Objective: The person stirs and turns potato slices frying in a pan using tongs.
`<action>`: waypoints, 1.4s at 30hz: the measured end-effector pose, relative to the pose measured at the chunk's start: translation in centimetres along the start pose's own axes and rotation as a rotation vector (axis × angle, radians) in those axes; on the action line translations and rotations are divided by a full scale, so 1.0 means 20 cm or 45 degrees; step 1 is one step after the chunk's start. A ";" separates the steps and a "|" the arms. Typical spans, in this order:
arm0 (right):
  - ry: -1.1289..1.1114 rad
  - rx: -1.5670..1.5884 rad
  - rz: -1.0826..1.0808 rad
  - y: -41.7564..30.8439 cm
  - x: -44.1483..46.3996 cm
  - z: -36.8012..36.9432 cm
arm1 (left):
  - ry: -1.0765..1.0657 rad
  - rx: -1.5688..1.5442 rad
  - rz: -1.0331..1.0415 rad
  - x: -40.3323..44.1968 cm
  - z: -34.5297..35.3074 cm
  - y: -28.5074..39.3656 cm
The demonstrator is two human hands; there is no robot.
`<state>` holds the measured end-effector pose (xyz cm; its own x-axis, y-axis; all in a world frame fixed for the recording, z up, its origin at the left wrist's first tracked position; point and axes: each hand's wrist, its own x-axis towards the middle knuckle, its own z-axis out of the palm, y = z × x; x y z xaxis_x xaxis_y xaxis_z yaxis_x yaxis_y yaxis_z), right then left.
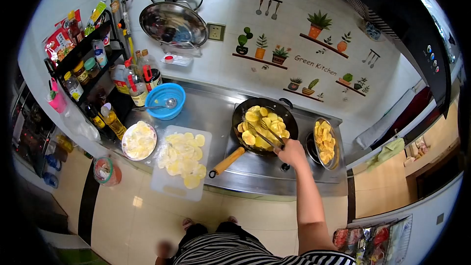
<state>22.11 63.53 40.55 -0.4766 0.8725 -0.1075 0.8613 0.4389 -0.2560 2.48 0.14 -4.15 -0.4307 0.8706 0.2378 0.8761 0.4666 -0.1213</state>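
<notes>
My right hand (pixel 292 153) is closed around metal tongs (pixel 273 131), whose two arms reach apart into a black wok (pixel 240 114) on the stove. Yellow potato slices (pixel 252 117) fill the wok, some touching the tong tips. The wok's wooden handle (pixel 229 162) points toward the lower left, untouched. Low beside my body hangs my left hand (pixel 165 249), blurred and dark, so its fingers do not show. On a white cutting board (pixel 170 186) lie pale slices (pixel 184 154) dusted with white, and a bowl (pixel 125 152) holds more. Golden slices (pixel 324 142) sit in a metal dish (pixel 335 159) right of the wok.
A blue basket (pixel 167 113) with a metal ladle (pixel 170 103) across it stands behind the board. Bottles (pixel 136 87) and a black spice rack (pixel 81 71) line the left. A range hood (pixel 422 34) overhangs the upper right. A bin (pixel 107 172) stands on the floor.
</notes>
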 end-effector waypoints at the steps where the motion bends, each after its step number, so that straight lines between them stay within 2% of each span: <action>1: -0.001 -0.001 0.004 0.00 -0.02 0.01 | 0.047 -0.005 0.031 0.01 0.00 0.00; 4: -0.092 0.018 0.048 -0.02 -0.05 0.05 | 0.214 -0.005 0.134 0.06 -0.03 0.00; 6: -0.075 -0.091 -0.030 -0.07 -0.09 0.06 | 0.277 -0.003 0.190 0.09 -0.05 0.01; 10: -0.010 -0.169 0.004 -0.02 -0.04 0.14 | 0.182 -0.058 0.273 0.13 -0.11 -0.01; 13: 0.139 -0.178 0.030 0.04 0.00 0.19 | 0.209 0.096 0.191 0.09 -0.04 -0.01; 19: 0.229 -0.152 0.153 0.16 0.06 0.14 | 0.128 -0.338 -0.021 0.02 -0.03 0.06; 21: 0.264 -0.111 0.225 0.16 0.06 0.08 | 0.300 -0.123 0.043 0.00 0.02 0.05; 25: 0.208 -0.090 0.337 0.22 0.09 0.08 | 0.274 -0.122 0.082 -0.03 0.07 0.05; 28: 0.167 -0.068 0.315 0.25 0.10 0.14 | 0.187 -0.082 0.063 -0.02 0.06 0.04; 32: 0.134 -0.017 0.335 0.18 0.07 0.18 | 0.222 0.035 0.144 0.04 0.01 0.02; 34: 0.117 0.023 0.232 0.16 0.06 0.19 | 0.336 0.155 0.227 0.06 -0.02 0.01; 40: 0.122 0.110 0.108 0.16 -0.06 0.09 | 0.354 0.227 0.260 0.11 -0.06 -0.01; 42: 0.125 0.166 0.113 0.16 -0.15 -0.01 | -0.003 0.024 0.178 0.12 -0.07 -0.01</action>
<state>26.25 62.38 40.20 -0.3745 0.9262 -0.0427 0.8663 0.3331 -0.3724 1.61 1.99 -2.18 -0.3056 0.9276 0.2148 0.9233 0.3438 -0.1714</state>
